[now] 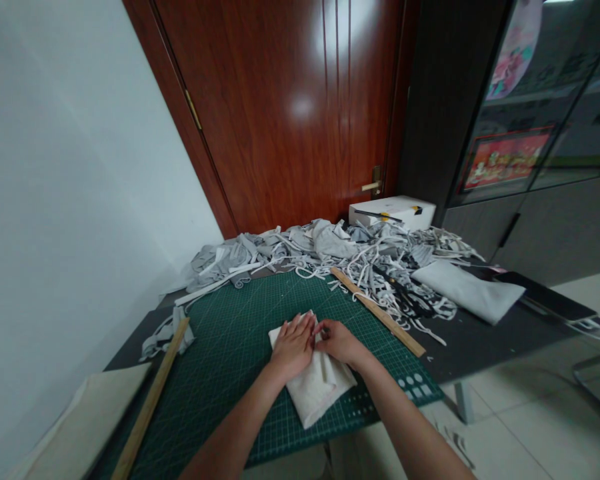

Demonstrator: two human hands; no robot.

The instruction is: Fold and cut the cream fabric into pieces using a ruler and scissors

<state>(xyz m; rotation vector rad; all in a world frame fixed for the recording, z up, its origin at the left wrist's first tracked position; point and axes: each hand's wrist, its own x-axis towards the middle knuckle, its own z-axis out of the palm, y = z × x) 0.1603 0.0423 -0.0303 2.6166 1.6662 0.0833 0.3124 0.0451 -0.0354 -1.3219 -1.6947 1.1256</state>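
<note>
Our hands meet over a folded white cloth rectangle [314, 381] on the green gridded cutting mat [230, 347]. The left hand [294, 347] lies flat, fingers together and extended, pressing down on the cloth's far end. The right hand [339, 342] is curled beside it, fingertips touching the cloth at the same end and seemingly pinching a fold, though we cannot tell how firmly. The two hands are just beside each other, nearly touching.

The cloth lies directly under and just nearer to us than the hands. Its long axis runs from the far left corner toward the near right, slanted across the mat's grid. Both hands sit at its far end, the left more squarely on it; the near end lies bare.

Further along the dark surface [480, 340], a long wooden ruler [377, 311] lies diagonally to the right of the hands, near but apart. Behind it spreads a heap of grey and white fabric strips [330, 257]. A second wooden strip [153, 400] lies at the mat's left edge.
</note>
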